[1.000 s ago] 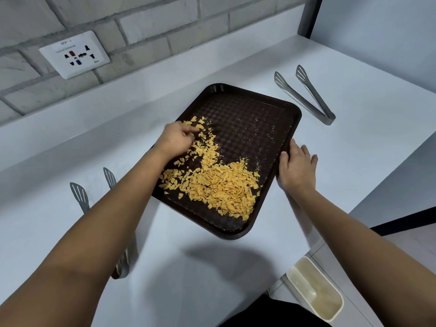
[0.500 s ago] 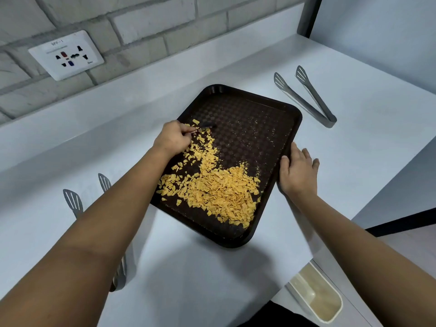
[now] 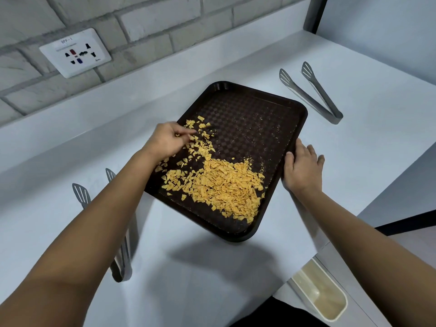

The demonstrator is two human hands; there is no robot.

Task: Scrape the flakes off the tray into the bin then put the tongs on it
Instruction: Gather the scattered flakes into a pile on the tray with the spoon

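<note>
A socket [image 3: 75, 53] sits on the brick wall at far left, above the white counter [image 3: 212, 279]. Below it, one pair of tongs [image 3: 120, 256] lies on the counter, partly hidden under the left forearm, its slotted tips pointing toward the wall.

The left hand [image 3: 165, 140] is over the near-left part of the tray [image 3: 266, 119], its fingers curled loosely down among the flakes [image 3: 219, 185]; whether it pinches any is not clear, since the fingertips are blurred. The tray is dark brown with a chequered floor, and it lies slantwise on the counter. Most flakes are heaped in its near half, with a thinner trail running up to the left hand; the far half holds only fine crumbs.

The right hand [image 3: 302, 168] rests against the tray's right rim, thumb on the edge, fingers nearly straight and spread on the counter beside it.

A second pair of tongs [image 3: 313, 95] lies on the counter well beyond the tray's right corner, arms splayed. The beige bin [image 3: 320, 293] stands on the floor below the counter's near-right edge, well apart from the tray.
</note>
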